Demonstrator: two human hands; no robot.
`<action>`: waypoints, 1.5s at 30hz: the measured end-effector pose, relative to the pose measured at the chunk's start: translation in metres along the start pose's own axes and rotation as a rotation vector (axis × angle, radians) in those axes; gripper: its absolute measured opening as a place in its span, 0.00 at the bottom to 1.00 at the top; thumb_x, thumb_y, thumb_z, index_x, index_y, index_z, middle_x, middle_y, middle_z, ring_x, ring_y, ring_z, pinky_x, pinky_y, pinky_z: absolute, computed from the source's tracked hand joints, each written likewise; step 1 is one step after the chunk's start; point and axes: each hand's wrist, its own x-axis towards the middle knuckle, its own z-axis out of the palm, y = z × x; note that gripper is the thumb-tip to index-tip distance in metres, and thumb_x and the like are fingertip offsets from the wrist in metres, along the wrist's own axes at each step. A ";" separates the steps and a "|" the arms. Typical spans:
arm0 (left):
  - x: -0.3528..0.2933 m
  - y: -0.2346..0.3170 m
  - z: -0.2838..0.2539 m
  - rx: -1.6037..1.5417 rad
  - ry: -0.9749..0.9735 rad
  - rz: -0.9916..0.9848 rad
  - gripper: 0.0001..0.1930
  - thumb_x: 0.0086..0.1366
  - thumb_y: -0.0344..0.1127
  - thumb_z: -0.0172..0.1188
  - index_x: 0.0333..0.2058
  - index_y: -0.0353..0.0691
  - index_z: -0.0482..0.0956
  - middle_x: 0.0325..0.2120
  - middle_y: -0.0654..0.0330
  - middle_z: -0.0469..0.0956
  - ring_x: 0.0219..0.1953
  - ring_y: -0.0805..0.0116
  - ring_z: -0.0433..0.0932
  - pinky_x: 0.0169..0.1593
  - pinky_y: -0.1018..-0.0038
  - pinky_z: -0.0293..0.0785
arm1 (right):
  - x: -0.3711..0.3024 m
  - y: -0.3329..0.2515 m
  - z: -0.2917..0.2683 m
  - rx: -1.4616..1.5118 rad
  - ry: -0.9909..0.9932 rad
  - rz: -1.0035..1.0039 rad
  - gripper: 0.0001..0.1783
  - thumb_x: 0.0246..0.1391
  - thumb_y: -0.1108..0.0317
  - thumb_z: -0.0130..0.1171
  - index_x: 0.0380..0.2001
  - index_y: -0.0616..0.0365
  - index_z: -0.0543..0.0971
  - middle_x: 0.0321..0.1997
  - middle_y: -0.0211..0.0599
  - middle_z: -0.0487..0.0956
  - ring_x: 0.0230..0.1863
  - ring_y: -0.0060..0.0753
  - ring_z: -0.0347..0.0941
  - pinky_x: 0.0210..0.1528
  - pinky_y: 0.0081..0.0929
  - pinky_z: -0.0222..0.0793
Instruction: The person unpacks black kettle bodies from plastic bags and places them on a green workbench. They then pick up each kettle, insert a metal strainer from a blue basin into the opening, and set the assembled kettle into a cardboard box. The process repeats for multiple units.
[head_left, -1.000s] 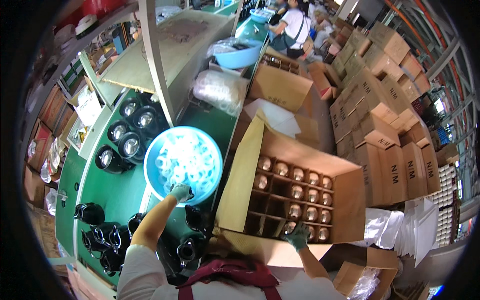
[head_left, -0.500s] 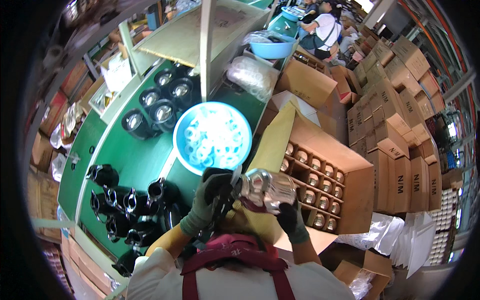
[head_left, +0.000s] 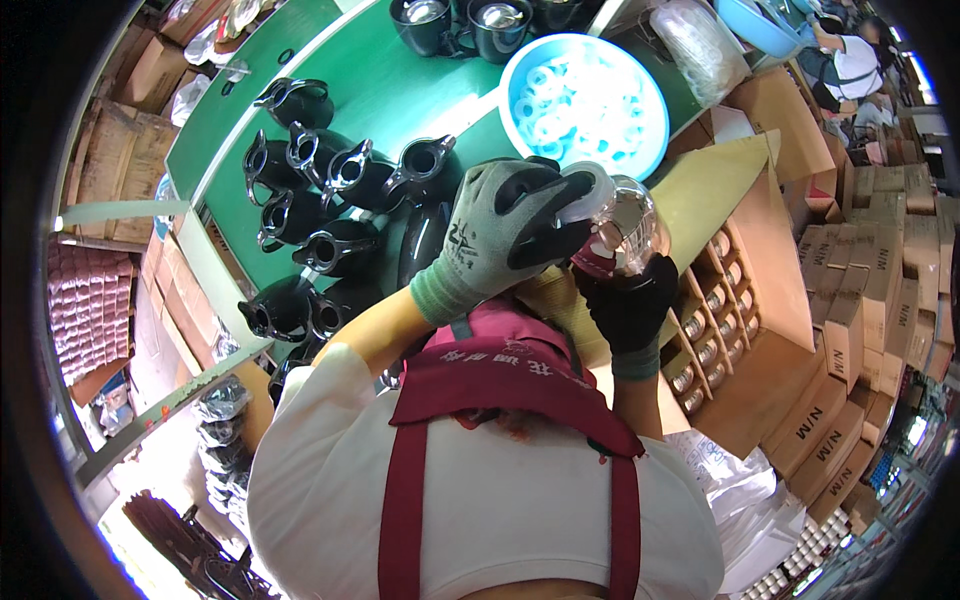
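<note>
A shiny silvered glass flask liner (head_left: pixel 637 222) is held in front of my chest. My right hand (head_left: pixel 630 305), in a black-palmed glove with a grey-green cuff, grips it from below and the right. At the liner's left end sits a translucent white ring (head_left: pixel 588 194). My left hand (head_left: pixel 495 225), in the same kind of glove, closes its fingers around this ring. Whether the ring is seated on the liner's neck I cannot tell. Just beyond the hands is a light blue basin (head_left: pixel 508 108) full of similar pale rings.
Several glossy black jugs (head_left: pixel 350 172) stand on the green worktable (head_left: pixel 370 75) at left, and black vessels with silvery insides (head_left: pixel 499 28) at the far edge. An open carton (head_left: pixel 775 240) of divided silvery liners lies right. Stacked cartons (head_left: pixel 870 265) rise beyond; another person (head_left: pixel 853 68) sits far right.
My view has tilted and swung, so the table, basin and carton sit higher and further right. The liner appears more upright, and my left hand is now on the ring at its end.
</note>
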 end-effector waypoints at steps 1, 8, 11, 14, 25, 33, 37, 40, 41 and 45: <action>0.001 -0.002 0.001 0.053 0.025 0.028 0.27 0.50 0.45 0.73 0.51 0.53 0.82 0.45 0.61 0.77 0.49 0.57 0.75 0.53 0.59 0.69 | 0.002 0.002 0.002 -0.014 -0.011 0.014 0.28 0.60 0.70 0.54 0.64 0.53 0.65 0.55 0.38 0.74 0.56 0.38 0.74 0.54 0.40 0.76; 0.020 -0.044 -0.017 -0.143 -0.260 0.114 0.32 0.46 0.43 0.74 0.54 0.52 0.81 0.52 0.54 0.75 0.57 0.48 0.71 0.63 0.56 0.64 | 0.003 0.012 0.008 -0.088 -0.066 0.101 0.32 0.59 0.59 0.54 0.65 0.53 0.63 0.59 0.42 0.72 0.58 0.41 0.72 0.56 0.42 0.75; 0.019 -0.017 -0.014 -0.067 -0.225 0.084 0.37 0.48 0.43 0.75 0.60 0.50 0.77 0.53 0.52 0.74 0.57 0.50 0.71 0.62 0.56 0.66 | 0.006 0.012 0.008 -0.107 -0.079 0.123 0.34 0.59 0.55 0.55 0.66 0.53 0.62 0.60 0.43 0.71 0.58 0.42 0.71 0.56 0.43 0.74; 0.009 -0.024 -0.015 -0.118 -0.244 0.081 0.46 0.47 0.46 0.76 0.66 0.47 0.67 0.59 0.47 0.68 0.60 0.46 0.68 0.63 0.56 0.65 | 0.009 0.013 0.006 -0.120 -0.096 0.137 0.37 0.59 0.51 0.55 0.67 0.52 0.60 0.62 0.45 0.69 0.59 0.44 0.71 0.57 0.44 0.74; -0.010 -0.169 0.016 0.047 -0.103 -0.501 0.36 0.61 0.48 0.64 0.65 0.41 0.66 0.59 0.43 0.70 0.61 0.47 0.71 0.62 0.55 0.68 | 0.012 0.013 0.012 -1.095 -0.099 -0.281 0.44 0.51 0.39 0.63 0.65 0.51 0.65 0.61 0.48 0.72 0.56 0.52 0.73 0.55 0.46 0.73; -0.049 -0.266 0.014 0.524 -0.481 -0.538 0.19 0.56 0.44 0.68 0.45 0.43 0.80 0.38 0.51 0.83 0.42 0.46 0.81 0.46 0.55 0.76 | 0.022 0.002 0.037 -1.114 -0.161 -0.551 0.28 0.52 0.62 0.66 0.57 0.52 0.75 0.56 0.45 0.77 0.54 0.50 0.76 0.54 0.45 0.74; -0.024 -0.232 -0.065 -0.371 -0.133 -0.793 0.24 0.61 0.37 0.66 0.53 0.31 0.77 0.44 0.50 0.83 0.46 0.61 0.83 0.51 0.66 0.79 | 0.023 -0.021 0.047 -1.014 -0.107 -0.544 0.29 0.55 0.68 0.64 0.61 0.52 0.72 0.55 0.38 0.78 0.56 0.41 0.76 0.56 0.42 0.74; -0.007 -0.150 -0.102 -0.956 -0.211 -0.741 0.26 0.60 0.33 0.67 0.56 0.28 0.74 0.47 0.58 0.82 0.47 0.67 0.79 0.53 0.67 0.78 | 0.031 -0.022 0.009 -0.919 -0.144 -0.347 0.30 0.58 0.70 0.60 0.64 0.56 0.67 0.58 0.37 0.76 0.57 0.37 0.74 0.57 0.37 0.73; -0.020 -0.156 -0.106 -0.847 -0.260 -0.631 0.26 0.60 0.32 0.67 0.56 0.29 0.74 0.50 0.55 0.81 0.47 0.68 0.79 0.53 0.70 0.78 | 0.036 -0.018 0.004 -0.656 -0.171 -0.227 0.30 0.59 0.70 0.59 0.65 0.58 0.65 0.59 0.37 0.74 0.58 0.34 0.73 0.59 0.34 0.71; -0.013 -0.104 -0.112 -0.810 -0.386 -0.817 0.20 0.63 0.29 0.64 0.53 0.30 0.77 0.46 0.59 0.82 0.45 0.74 0.78 0.52 0.72 0.76 | 0.036 -0.019 0.027 -0.554 -0.259 -0.097 0.35 0.58 0.70 0.63 0.66 0.60 0.63 0.62 0.36 0.72 0.63 0.29 0.67 0.65 0.30 0.64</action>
